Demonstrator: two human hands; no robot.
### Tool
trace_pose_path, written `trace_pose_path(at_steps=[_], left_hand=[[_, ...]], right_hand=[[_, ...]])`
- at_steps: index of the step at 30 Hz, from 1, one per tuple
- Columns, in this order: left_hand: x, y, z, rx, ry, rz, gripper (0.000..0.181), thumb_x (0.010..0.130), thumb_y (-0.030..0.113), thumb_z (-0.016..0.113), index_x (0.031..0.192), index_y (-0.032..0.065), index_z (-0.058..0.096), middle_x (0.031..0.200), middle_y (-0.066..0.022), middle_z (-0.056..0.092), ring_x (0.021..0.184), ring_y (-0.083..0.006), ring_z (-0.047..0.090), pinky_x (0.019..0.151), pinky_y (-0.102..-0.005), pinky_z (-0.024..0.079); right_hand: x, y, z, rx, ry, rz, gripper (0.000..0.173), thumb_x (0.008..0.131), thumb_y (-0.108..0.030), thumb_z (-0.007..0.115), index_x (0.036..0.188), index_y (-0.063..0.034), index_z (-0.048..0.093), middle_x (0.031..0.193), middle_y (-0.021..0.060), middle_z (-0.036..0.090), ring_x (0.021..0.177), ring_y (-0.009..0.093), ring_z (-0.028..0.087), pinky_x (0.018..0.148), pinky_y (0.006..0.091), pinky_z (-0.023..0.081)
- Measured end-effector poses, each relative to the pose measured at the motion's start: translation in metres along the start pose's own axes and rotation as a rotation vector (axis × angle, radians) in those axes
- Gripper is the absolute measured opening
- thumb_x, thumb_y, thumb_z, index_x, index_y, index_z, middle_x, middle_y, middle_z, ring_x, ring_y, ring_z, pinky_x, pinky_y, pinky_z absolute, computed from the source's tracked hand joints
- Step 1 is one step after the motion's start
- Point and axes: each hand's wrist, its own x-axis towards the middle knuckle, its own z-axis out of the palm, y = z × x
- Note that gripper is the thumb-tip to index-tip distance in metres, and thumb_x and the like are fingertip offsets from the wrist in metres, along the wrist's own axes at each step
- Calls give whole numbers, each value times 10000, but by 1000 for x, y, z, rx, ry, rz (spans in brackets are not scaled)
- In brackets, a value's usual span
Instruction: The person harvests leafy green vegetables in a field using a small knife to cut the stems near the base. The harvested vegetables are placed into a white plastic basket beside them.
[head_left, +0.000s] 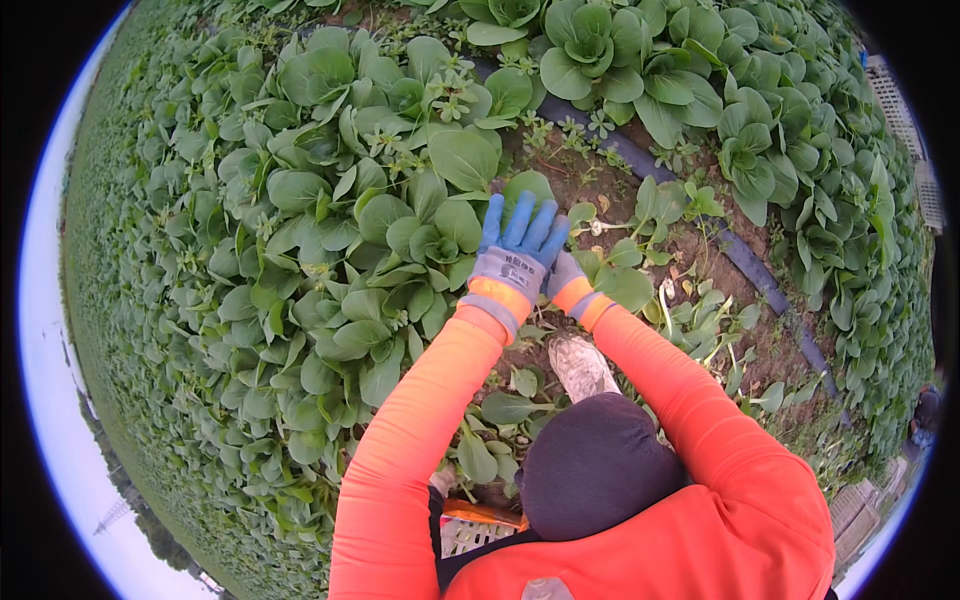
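My left hand (517, 244), in a grey work glove with blue-coated fingers, lies palm down over a leafy green plant (531, 186), its fingers stretched out and slightly apart. Right beside it, my right hand (562, 274) wears a matching glove. The left hand and some leaves hide its fingers, so what it grips cannot be told. A bok choy plant (439, 244) with broad leaves grows just left of my hands. To their right, cut loose leaves (622, 289) and pale stalks lie on the soil.
A dark irrigation hose (637, 159) crosses the soil diagonally. Dense rows of bok choy (285, 300) stand at the left and right. A white plastic crate (476, 536) sits by my body, and more crates (896, 105) are at the right rim. Another person (926, 412) is at the far right.
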Motion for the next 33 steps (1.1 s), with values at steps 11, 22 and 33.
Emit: trace_pose_path(at_steps=[11,22,33], left_hand=[[-6,-89,40,179,-329,-460,322,754,225,729,1072,191,694,1011,-8,639,1162,-219,556,1173,-647,126],[-52,-102,60,36,-213,-540,360,721,225,758,1070,210,671,1017,28,628,1125,-201,571,1160,-658,155],[-50,-95,60,40,-196,-537,334,723,219,758,1047,200,679,1033,25,634,1130,-201,565,1165,-631,179]], right_hand=[[-26,-102,6,-122,-15,300,572,1029,-240,490,1558,-226,273,1038,189,668,721,218,607,679,330,501],[-14,-82,2,-400,-171,176,567,1023,-325,490,1545,-254,280,1155,226,665,925,410,675,811,419,522],[8,-104,-18,-837,-262,104,548,1011,-342,501,1522,-270,317,901,267,665,814,451,638,731,491,499]])
